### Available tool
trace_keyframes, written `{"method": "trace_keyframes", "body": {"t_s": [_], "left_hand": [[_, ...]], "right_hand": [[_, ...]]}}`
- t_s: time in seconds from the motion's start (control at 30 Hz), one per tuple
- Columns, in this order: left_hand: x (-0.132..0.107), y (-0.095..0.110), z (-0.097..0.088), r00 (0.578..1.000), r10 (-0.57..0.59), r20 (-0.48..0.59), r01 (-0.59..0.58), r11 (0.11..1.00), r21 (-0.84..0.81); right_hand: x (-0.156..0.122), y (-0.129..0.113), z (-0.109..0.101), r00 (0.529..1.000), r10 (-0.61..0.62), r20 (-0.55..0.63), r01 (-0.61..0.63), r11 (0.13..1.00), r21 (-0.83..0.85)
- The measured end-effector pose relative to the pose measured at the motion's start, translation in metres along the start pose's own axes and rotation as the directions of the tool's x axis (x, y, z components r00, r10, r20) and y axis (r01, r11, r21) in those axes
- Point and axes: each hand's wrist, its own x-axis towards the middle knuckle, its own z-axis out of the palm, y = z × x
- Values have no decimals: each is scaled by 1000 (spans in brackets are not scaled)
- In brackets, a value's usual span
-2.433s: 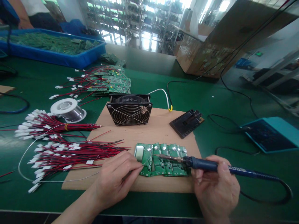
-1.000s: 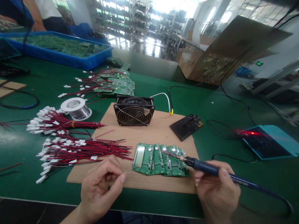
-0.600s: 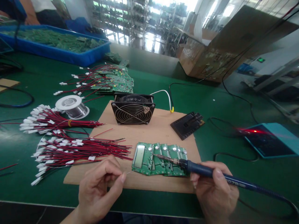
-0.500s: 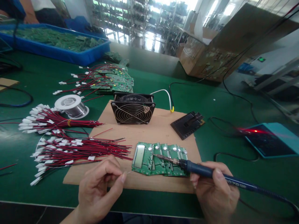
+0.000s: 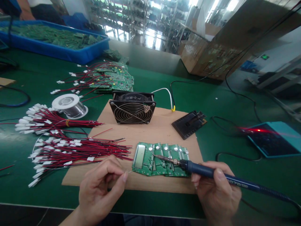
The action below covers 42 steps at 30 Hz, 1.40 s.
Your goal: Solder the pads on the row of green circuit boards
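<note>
Between the thumb and forefinger of my left hand (image 5: 103, 186) is pinched a thin solder wire (image 5: 133, 170), its free end close to the left edge of the circuit boards. My right hand (image 5: 216, 191) grips a blue soldering iron (image 5: 207, 172) like a pen, the metal tip pointing left over the boards. Several green circuit boards (image 5: 150, 160) lie overlapping in a row on a cardboard sheet (image 5: 164, 185); the leftmost shows a pale display. Whether the iron's tip touches a board I cannot tell. Left of the boards lie loose red and black wires (image 5: 98, 149) with white connectors.
A small black fan (image 5: 133, 108) stands behind the boards, a black fixture (image 5: 188, 124) to its right. Further left are a solder spool (image 5: 69, 106) and a banded wire bundle (image 5: 58, 121). A blue tray (image 5: 77, 56), wired boards (image 5: 113, 77), a cardboard box (image 5: 204, 59) and a teal device (image 5: 275, 139) surround them.
The view has shifted slightly. The solder wire's end now appears a little nearer the leftmost board. Both hands keep their grips, and the iron stays almost in place over the boards.
</note>
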Motion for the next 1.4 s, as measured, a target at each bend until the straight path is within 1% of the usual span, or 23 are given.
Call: {"method": "trace_keyframes", "body": {"t_s": [0.07,0.17,0.33,0.47,0.63,0.73,1.17,1.4], "left_hand": [[0,0,0,1000,3,2,-3,1000,1],[-1,-1,0,1000,15,-10,-15,1000,-2],[-2,-1,-3,995,51,-89,-54,998,-31],[0,3,-2,993,41,-110,-44,999,-28],[3,3,5,997,25,-69,-28,999,-34],[2,2,6,998,17,-63,-18,1000,-22],[1,1,7,999,8,-39,-8,1000,-15],[1,0,9,999,-31,-26,31,1000,4]], "right_hand": [[0,0,0,1000,-5,9,5,1000,-1],[2,-1,5,1000,-23,-16,23,1000,5],[4,-4,9,997,-30,-71,32,999,26],[4,-4,6,995,-22,-102,26,999,30],[4,-4,6,993,-35,-117,38,999,16],[5,-5,8,992,-36,-123,37,999,7],[3,-5,9,998,-3,-69,4,1000,5],[3,-3,7,1000,-7,-27,7,1000,8]]}}
